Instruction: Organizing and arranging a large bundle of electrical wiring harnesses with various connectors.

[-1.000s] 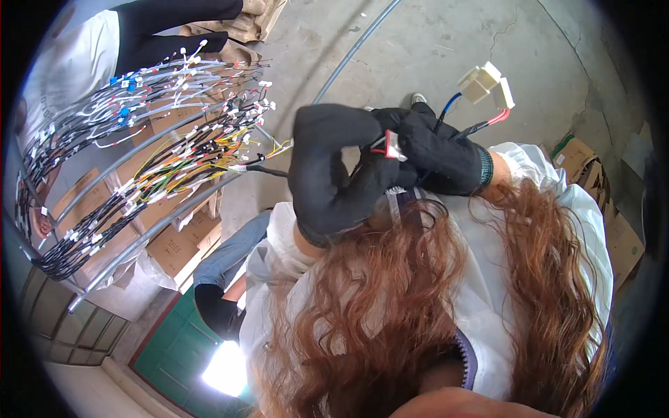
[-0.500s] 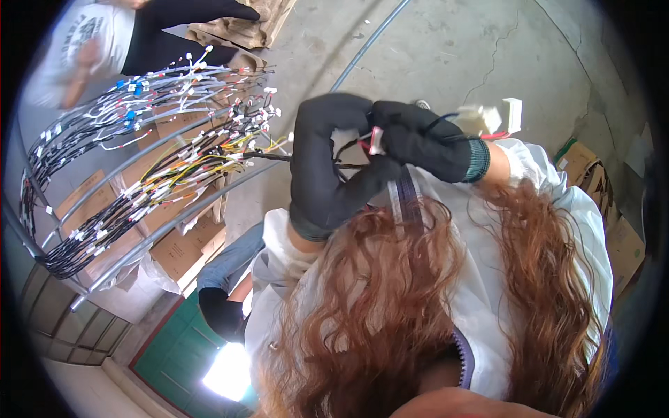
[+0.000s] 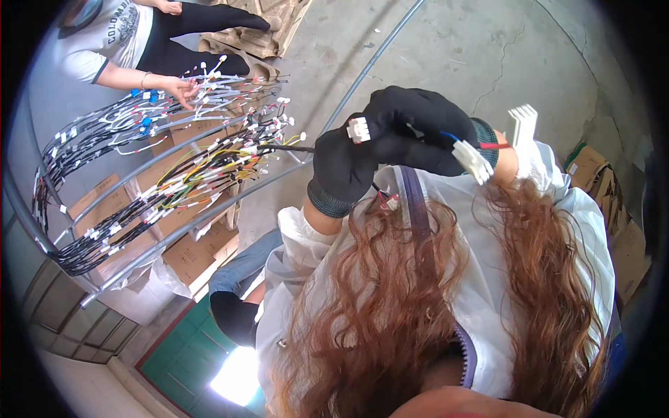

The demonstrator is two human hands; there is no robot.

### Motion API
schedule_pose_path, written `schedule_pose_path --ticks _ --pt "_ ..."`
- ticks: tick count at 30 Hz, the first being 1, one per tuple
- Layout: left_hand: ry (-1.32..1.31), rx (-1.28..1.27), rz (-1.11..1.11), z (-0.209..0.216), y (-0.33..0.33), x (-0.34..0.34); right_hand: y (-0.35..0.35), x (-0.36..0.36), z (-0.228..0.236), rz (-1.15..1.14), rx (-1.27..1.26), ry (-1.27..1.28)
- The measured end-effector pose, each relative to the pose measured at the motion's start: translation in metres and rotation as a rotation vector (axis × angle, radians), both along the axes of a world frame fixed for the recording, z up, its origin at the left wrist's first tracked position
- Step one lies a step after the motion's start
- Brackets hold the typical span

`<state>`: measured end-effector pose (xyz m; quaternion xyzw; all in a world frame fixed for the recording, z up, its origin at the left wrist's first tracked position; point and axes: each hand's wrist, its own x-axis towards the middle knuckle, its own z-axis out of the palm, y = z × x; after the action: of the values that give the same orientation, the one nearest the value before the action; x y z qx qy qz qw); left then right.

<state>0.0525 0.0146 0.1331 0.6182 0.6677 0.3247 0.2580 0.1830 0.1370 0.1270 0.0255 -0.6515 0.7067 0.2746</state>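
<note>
My left hand (image 3: 341, 166), in a black glove, is closed on a black cable (image 3: 287, 148) that runs in from the left. Pressed against it, my gloved right hand (image 3: 421, 132) is curled shut around thin wires. A small white connector (image 3: 359, 130) shows where the two hands meet; which fingers pinch it I cannot tell. Beside my right wrist hang two larger white connectors, one (image 3: 473, 161) near a blue wire and another (image 3: 521, 124) near a red wire. Below the hands a small red-and-white wire end (image 3: 387, 201) dangles in front of my white jacket.
Bundles of black cables (image 3: 97, 237) with many white, yellow and blue ends lie over grey metal rails (image 3: 188, 230) at left. A co-worker's hand (image 3: 182, 89) touches the far bundle. Cardboard boxes (image 3: 202, 254) sit beneath; more cardboard (image 3: 592, 171) leans at right.
My hands have come together, and the small white connector has turned to face up between them. The larger connectors have swung apart. The co-worker's hand has reached over the far bundle.
</note>
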Motion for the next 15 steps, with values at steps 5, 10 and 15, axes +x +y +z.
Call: schedule_pose_path --ticks 5,10,15 --pt "-0.091 0.117 0.051 0.001 0.007 -0.001 0.005 -0.008 0.007 -0.04 0.132 0.182" --pt "-0.111 0.165 0.001 -0.01 0.005 0.002 0.003 0.003 0.015 -0.029 0.177 0.066" --pt "-0.647 0.085 0.359 -0.055 -0.018 0.002 0.004 0.003 0.026 0.036 -0.565 -0.25"
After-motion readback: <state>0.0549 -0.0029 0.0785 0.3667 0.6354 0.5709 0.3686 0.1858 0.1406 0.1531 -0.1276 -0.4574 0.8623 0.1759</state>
